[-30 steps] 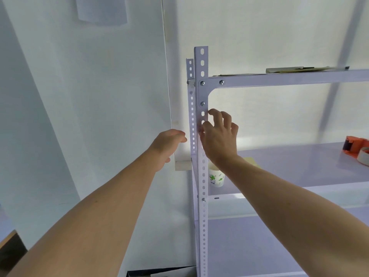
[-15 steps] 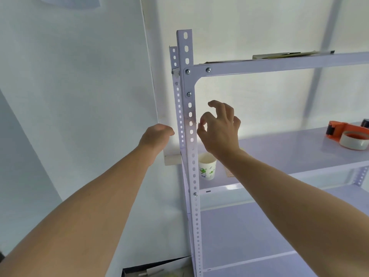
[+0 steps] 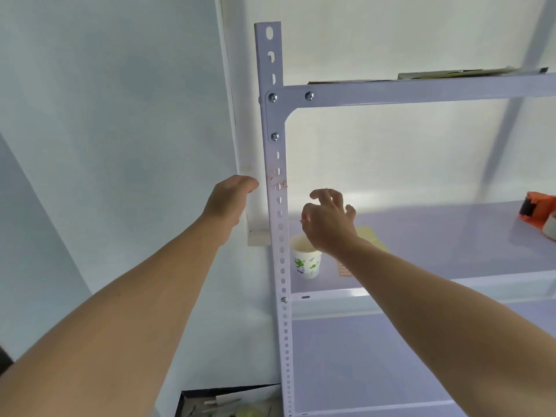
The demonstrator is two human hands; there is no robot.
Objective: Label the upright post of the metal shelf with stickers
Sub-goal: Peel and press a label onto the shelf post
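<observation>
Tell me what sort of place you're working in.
Probably a storeroom or utility corner: a bolted metal shelf with a perforated upright post against plain walls, an orange tape dispenser and a paper cup on the shelf.

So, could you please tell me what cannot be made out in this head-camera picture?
- Sticker on the upright post: too small and faint to read.
- Left hand: fingers curl out of sight beside the post, so any contact or contents are hidden.
- Tape dispenser: cut off by the right edge.
- Paper cup: the right hand and wrist cover part of its rim; contents unseen.
- Box at the bottom: cropped, contents blurred.
</observation>
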